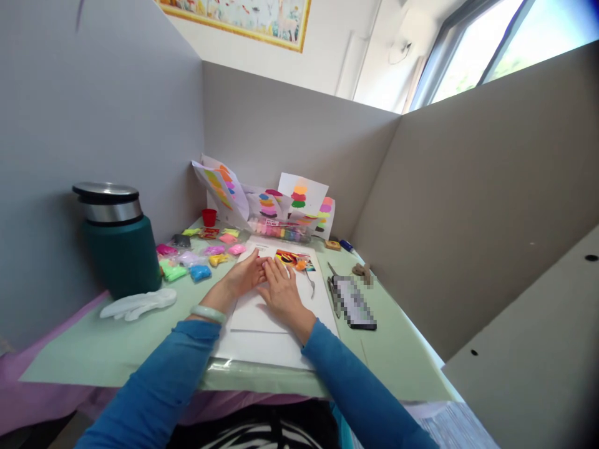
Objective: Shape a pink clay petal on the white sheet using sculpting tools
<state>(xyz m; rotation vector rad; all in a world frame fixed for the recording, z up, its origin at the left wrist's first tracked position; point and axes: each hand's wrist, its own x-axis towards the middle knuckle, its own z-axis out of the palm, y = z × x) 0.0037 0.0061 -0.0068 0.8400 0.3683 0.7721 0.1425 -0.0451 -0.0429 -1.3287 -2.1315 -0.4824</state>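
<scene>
Both hands rest on white paper sheets (262, 315) in the middle of the green desk mat (93, 349). My left hand (243, 277) lies with its fingers curled together near the sheet's upper part, and whether anything is between them cannot be made out. My right hand (281, 290) lies flat with fingers spread, touching the left one. Just beyond the fingertips is a colourful printed picture (292, 257) with a small orange clay lump (301, 265) on it. A metal tool (311, 284) lies to the right of my right hand.
A dark green flask (119, 243) and a white glove (138, 304) sit at left. Several small clay bags (201, 255), a red cup (209, 217), a clay box (283, 231) and colour sheets (299, 194) line the back. A phone (354, 304) lies right. Grey partitions (468, 206) enclose the desk.
</scene>
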